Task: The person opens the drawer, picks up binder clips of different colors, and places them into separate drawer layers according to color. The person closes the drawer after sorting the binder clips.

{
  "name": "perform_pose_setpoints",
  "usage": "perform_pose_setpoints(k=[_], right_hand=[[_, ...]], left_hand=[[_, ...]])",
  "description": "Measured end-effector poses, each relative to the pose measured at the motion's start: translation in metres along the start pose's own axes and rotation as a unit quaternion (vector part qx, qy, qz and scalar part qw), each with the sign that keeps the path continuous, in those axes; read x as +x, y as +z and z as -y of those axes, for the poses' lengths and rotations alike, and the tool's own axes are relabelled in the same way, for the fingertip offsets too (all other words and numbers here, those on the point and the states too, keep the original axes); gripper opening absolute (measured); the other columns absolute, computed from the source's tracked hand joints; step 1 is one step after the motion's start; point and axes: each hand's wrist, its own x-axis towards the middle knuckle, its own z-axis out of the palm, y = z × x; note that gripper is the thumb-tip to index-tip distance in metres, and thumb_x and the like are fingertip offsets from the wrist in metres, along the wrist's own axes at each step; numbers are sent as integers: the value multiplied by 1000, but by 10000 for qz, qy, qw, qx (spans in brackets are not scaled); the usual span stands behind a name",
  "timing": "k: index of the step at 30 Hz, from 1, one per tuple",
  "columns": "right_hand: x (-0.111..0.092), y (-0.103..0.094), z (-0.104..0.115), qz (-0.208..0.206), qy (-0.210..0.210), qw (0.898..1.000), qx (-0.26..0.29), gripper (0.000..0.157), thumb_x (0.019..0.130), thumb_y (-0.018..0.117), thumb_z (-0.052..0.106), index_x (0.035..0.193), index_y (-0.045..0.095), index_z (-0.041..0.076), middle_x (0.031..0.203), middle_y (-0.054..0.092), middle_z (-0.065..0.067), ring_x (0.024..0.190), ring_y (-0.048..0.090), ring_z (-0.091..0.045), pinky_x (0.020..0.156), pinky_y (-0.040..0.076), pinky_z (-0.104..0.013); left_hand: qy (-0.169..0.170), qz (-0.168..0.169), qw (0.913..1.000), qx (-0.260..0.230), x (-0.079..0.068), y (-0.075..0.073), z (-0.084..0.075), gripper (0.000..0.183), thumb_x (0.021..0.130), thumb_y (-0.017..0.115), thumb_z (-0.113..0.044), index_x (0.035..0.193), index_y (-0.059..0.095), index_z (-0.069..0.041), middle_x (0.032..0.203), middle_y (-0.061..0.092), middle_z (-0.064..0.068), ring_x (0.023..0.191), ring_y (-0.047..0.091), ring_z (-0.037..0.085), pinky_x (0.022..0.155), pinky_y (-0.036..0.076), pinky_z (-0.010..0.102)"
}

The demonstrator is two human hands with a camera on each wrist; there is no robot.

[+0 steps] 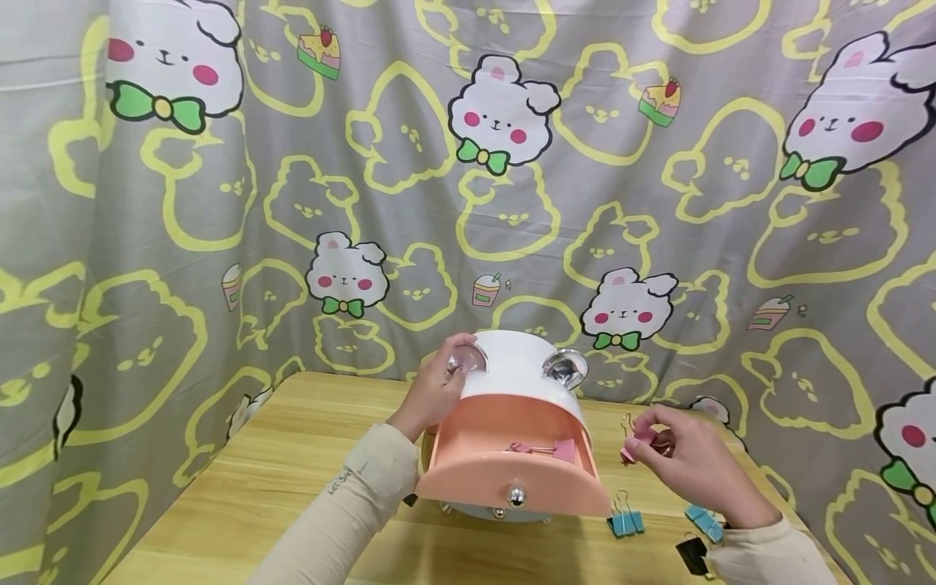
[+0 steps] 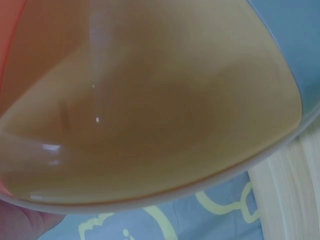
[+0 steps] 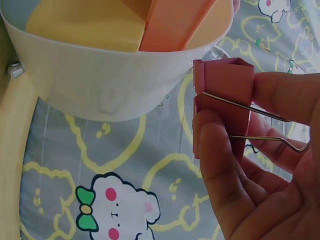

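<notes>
A white storage box (image 1: 515,361) with silver ears stands on the table, its orange drawer (image 1: 471,481) pulled out. Inside the drawer lies a pink binder clip (image 1: 564,450) with its wire handle stretched to the left. My left hand (image 1: 435,394) grips the box's left silver ear (image 1: 468,357). Right of the box, my right hand (image 1: 691,455) pinches another pink binder clip (image 3: 227,90) between thumb and fingers, held above the table. In the left wrist view the box's yellow side part (image 2: 165,125) fills most of the picture, and little of the left hand shows.
On the wooden table (image 1: 292,463), right of the box, lie two teal binder clips, one nearer (image 1: 626,525) and one farther right (image 1: 704,522). A black binder clip (image 1: 691,556) lies by the right sleeve. A patterned grey curtain (image 1: 409,211) hangs behind the table.
</notes>
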Motion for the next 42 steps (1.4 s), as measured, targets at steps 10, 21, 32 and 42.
perform_pose_setpoints(k=[10, 21, 32, 42], right_hand=[[3, 1, 7, -15, -187, 9998, -13, 17, 86, 75, 21, 88, 60, 14, 74, 59, 9, 63, 59, -1, 53, 42, -26], [9, 4, 16, -17, -454, 9989, 131, 18, 85, 76, 20, 85, 59, 15, 73, 57, 9, 61, 58, -2, 55, 45, -26], [16, 11, 27, -66, -739, 9971, 163, 21, 82, 79, 19, 83, 58, 17, 70, 52, 8, 56, 50, -5, 51, 42, -25], [23, 20, 34, 136, -786, 9961, 384, 20, 82, 79, 17, 83, 59, 17, 73, 53, 7, 57, 52, -6, 49, 44, -26]], left_hand=[[-11, -17, 10000, -39, 1, 0, 0, 40, 95, 52, -2, 131, 47, -18, 115, 62, 9, 91, 54, 25, 78, 46, 39], [23, -30, 10000, -11, 1, 1, 1, 40, 94, 52, -2, 131, 48, -17, 112, 63, 9, 95, 56, 24, 80, 48, 40], [-56, -37, 10000, -22, 1, 1, 2, 42, 93, 51, -2, 131, 48, -19, 111, 62, 8, 87, 54, 23, 74, 46, 37], [14, -42, 10000, -23, 1, 0, 0, 41, 93, 51, -1, 130, 49, -17, 109, 63, 7, 88, 55, 24, 75, 46, 38]])
